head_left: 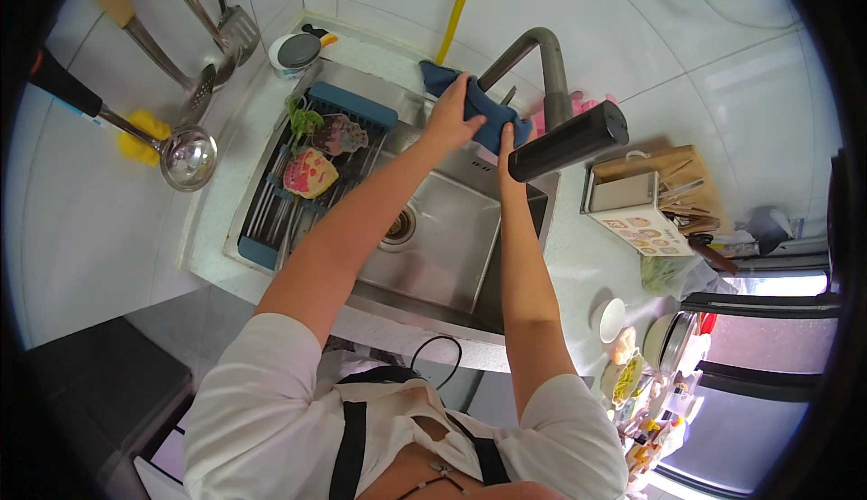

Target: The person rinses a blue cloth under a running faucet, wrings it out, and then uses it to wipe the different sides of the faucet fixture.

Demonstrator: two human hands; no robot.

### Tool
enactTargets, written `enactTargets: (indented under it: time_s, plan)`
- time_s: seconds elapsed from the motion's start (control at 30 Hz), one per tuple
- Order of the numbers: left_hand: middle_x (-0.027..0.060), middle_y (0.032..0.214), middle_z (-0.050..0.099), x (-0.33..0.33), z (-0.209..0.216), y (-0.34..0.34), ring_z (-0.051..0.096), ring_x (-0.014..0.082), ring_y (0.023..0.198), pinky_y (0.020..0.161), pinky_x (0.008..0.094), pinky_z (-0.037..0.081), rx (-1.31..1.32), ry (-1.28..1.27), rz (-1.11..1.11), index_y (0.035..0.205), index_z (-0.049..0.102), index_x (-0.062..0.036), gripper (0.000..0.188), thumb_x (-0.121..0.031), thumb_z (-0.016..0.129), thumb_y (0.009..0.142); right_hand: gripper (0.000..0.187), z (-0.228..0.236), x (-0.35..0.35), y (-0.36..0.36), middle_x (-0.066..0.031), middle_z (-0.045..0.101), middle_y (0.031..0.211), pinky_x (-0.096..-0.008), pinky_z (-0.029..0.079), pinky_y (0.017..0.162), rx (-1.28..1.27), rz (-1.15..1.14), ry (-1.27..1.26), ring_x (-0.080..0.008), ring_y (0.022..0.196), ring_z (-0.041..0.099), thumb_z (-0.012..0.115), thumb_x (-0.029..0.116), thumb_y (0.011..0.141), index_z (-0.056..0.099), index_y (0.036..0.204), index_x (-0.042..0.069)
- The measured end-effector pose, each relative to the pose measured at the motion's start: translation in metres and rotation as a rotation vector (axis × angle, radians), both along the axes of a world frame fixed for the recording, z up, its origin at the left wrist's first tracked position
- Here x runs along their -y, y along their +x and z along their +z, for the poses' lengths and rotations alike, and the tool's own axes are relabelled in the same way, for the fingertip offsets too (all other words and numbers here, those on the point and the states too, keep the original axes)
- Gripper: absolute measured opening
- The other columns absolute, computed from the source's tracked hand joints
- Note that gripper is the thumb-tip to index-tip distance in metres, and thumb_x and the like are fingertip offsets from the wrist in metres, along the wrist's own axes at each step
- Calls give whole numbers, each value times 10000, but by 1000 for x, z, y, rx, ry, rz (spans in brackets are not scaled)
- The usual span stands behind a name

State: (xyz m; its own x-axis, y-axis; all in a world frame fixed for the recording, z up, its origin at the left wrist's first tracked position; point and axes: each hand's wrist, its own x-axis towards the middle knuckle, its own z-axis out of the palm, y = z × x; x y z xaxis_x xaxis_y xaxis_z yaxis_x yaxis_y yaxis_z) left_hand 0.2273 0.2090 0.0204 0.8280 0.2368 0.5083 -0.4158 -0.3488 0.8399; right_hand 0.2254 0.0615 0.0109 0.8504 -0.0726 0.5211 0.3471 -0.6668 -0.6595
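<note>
Both my hands are on a dark blue cloth [492, 121] behind the sink, at the base of the faucet [551, 75]. My left hand [451, 121] grips the cloth near its middle, fingers over it and thumb in front; one end sticks out to the left. At the right end, my right hand [508, 143] holds the cloth with the fingers up, partly hidden by the faucet's black spray head [569, 143]. The cloth lies against the lower part of the faucet neck. Below my arms is the stainless steel sink [452, 252], with a drain [398, 229] partly behind my left forearm.
A roll-up drying rack [352, 102] with blue ends spans the sink's left side, bearing a pink-and-yellow item [310, 173] and a green one. Ladles and turners [190, 157] hang at left. A utensil holder [632, 211] stands right, bowls [610, 320] nearer. A yellow hose [461, 8] rises behind.
</note>
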Motion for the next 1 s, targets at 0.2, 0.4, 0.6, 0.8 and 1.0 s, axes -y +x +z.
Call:
enactTargets:
  time_s: [0.2,0.4,0.6,0.8,1.0]
  plan:
    - [186,996,501,14,-5,30,464,363,965,825,408,391,-180,21,59,1101,415,-39,619,-207,740,602,502,-40,21,32,-130,545,928,-276,464,622,-66,108,98,-183,822,553,550,322,823,403,1192,14]
    - [145,877,587,2,9,35,550,326,852,739,389,435,-335,100,-56,970,519,-44,428,-206,715,626,371,-65,39,54,-55,552,731,-240,454,507,-70,122,-100,-121,581,532,593,261,803,473,1053,15]
    - [119,842,613,-43,12,59,577,246,788,721,321,439,-310,292,-553,1002,547,-43,382,-144,693,663,308,-69,41,49,-36,551,673,-236,430,531,-129,131,-169,-106,562,519,598,243,802,516,985,10]
    - [143,854,603,-53,13,64,572,270,808,729,332,436,-289,358,-664,1001,538,-18,363,-104,659,669,308,-55,23,33,-54,566,664,-254,432,542,-175,161,-1,-112,556,528,590,258,808,524,963,1]
    - [164,795,565,17,5,37,530,363,802,701,415,422,-116,-84,61,851,534,-31,256,-104,632,626,280,-28,10,22,-74,566,653,-266,432,533,-220,131,11,-134,545,542,574,248,816,518,928,-2]
